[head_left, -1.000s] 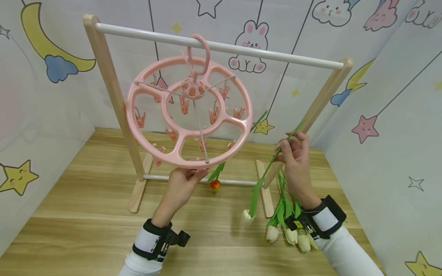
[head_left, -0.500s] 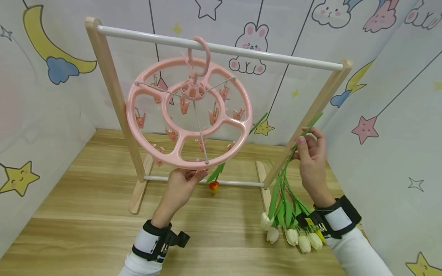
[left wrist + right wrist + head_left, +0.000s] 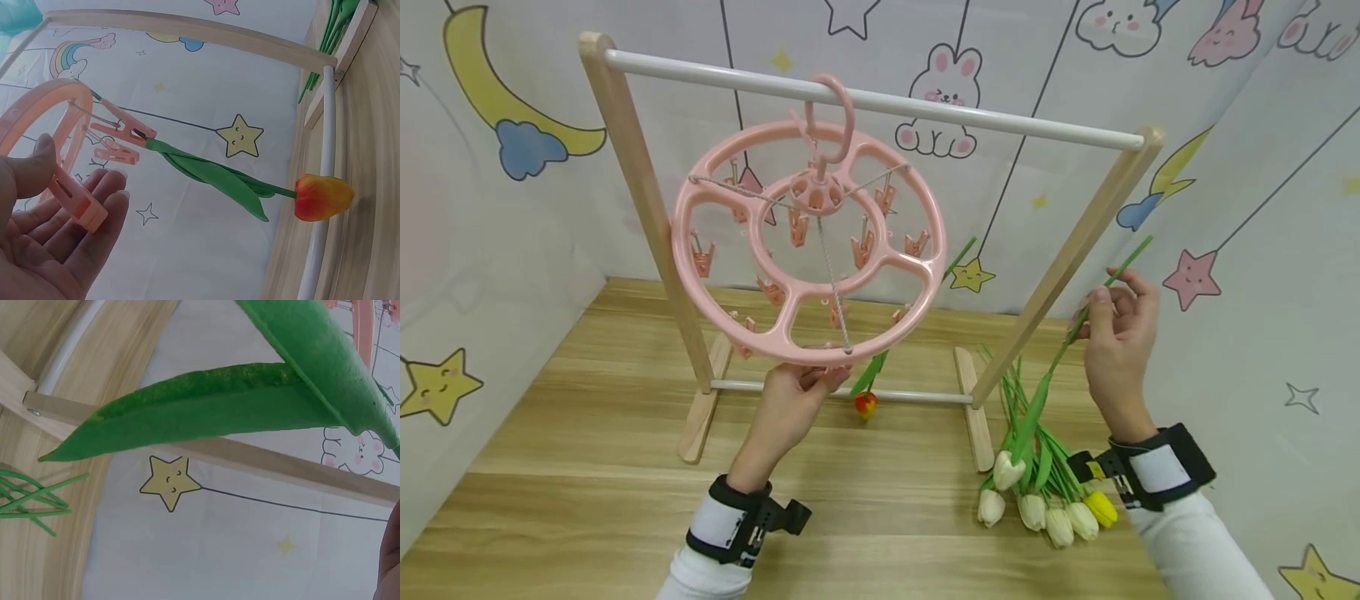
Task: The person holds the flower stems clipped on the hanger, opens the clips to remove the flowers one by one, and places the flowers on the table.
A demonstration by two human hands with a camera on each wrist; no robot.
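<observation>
A round pink clip hanger [image 3: 928,283] hangs by its hook from the white bar of a wooden stand. Under its front rim, my left hand [image 3: 793,408] pinches a pink clothespin [image 3: 78,203], thumb on top and fingers beneath. Another clothespin [image 3: 128,125] on the hanger bites the stem of a red-and-orange tulip [image 3: 322,197], which dangles flower down. Right of the stand, my right hand [image 3: 1120,350] pinches a white tulip [image 3: 1008,471] near its stem end, flower hanging down. Its green leaf [image 3: 200,409] fills much of the right wrist view; most of that hand is outside it.
Several white tulips [image 3: 1060,527] and a yellow tulip [image 3: 1101,508] lie bunched on the wooden table [image 3: 865,533] at the right, stems pointing back. The stand's right post [image 3: 1063,267] slants up between the hanger and my right hand. Patterned walls enclose the back and sides.
My right hand has moved right with the white tulip, away from the hanger and past the right post; the flower now hangs over the bunch. My left hand stays under the rim.
</observation>
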